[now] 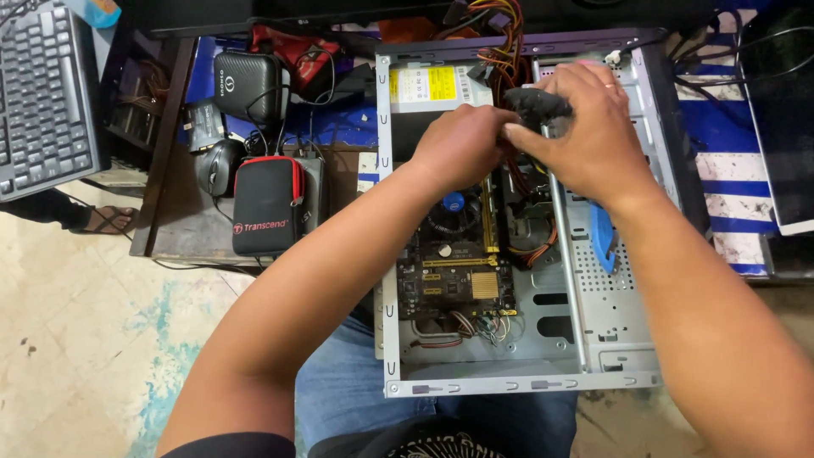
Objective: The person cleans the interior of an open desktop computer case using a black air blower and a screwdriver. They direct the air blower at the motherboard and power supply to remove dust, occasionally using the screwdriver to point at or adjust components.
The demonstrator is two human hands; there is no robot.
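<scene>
An open grey computer case [475,383] lies on its side across my lap. Inside it sit a dark motherboard [458,276] with a round cooler fan [454,212] and a power supply [428,85] with a bundle of coloured wires [500,34]. My left hand [462,144] and my right hand [589,127] meet over the upper part of the case. Both grip a black connector plug [534,106] on a cable. A ring shows on my right hand. A blue part [602,242] lies under my right wrist.
A black and red zip pouch [267,203], a black mouse [216,165] and a black hard case [248,83] lie on a low dark table to the left. A keyboard [38,93] stands at the far left. A sandalled foot [102,222] shows beneath it.
</scene>
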